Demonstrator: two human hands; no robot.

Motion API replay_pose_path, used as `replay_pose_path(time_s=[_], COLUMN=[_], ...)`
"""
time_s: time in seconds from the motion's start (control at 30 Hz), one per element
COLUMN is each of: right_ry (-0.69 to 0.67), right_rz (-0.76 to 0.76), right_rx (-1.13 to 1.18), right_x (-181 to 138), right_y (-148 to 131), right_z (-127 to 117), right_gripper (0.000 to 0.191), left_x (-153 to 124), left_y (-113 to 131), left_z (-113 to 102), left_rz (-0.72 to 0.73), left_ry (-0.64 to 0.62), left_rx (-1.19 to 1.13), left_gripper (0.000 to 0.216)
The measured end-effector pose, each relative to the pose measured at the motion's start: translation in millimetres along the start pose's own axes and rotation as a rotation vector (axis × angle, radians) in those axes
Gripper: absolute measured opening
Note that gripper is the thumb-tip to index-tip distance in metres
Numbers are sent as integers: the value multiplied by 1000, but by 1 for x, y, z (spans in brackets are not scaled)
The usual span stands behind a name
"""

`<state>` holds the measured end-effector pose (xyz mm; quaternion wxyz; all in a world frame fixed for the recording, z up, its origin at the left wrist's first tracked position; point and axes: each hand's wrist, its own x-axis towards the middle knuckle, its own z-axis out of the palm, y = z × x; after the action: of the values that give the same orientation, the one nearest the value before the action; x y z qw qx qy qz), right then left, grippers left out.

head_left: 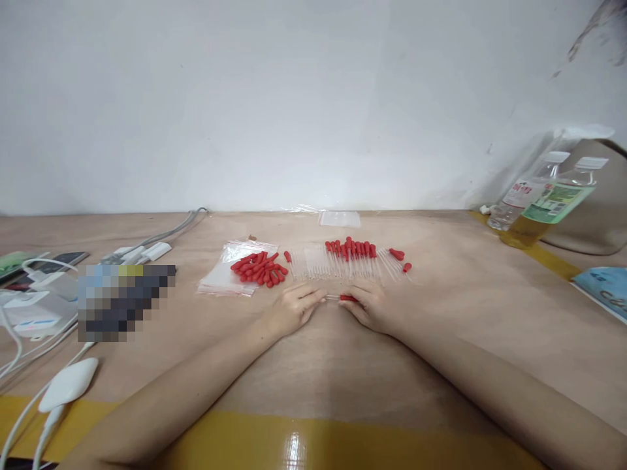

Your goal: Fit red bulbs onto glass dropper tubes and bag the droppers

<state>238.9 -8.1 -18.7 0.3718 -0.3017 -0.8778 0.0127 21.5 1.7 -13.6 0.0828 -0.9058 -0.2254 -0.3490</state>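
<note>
Behind my wood-toned tabletop stands a smooth white wall. Nearer me than a row of red-topped droppers, my left hand pinches the slim, clear tube of one dropper, my right hand its matte red bulb. Loose bulbs heap on filmy plastic bags.

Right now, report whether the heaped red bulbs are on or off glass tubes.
Off: the red bulbs lie loose, partly over the plastic bags, with no glass showing among them.
</note>
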Motion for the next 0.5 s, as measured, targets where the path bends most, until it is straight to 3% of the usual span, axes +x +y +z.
replay_pose_path(time_s=[0.3, 0.4, 0.5], right_ry=[-1, 113, 310], right_rz=[-14, 65, 212], right_rx=[-110, -133, -221], right_x=[5, 7, 2], right_y=[0, 9, 33], right_z=[-1, -11, -29], right_gripper=[19, 18, 17], left_x=[6, 9, 8], left_y=[-3, -16, -37], left_z=[1, -9, -23], left_rz=[-18, -30, -167], left_ry=[-31, -22, 64], left_rx=[76, 153, 214], left_gripper=[25, 34, 33])
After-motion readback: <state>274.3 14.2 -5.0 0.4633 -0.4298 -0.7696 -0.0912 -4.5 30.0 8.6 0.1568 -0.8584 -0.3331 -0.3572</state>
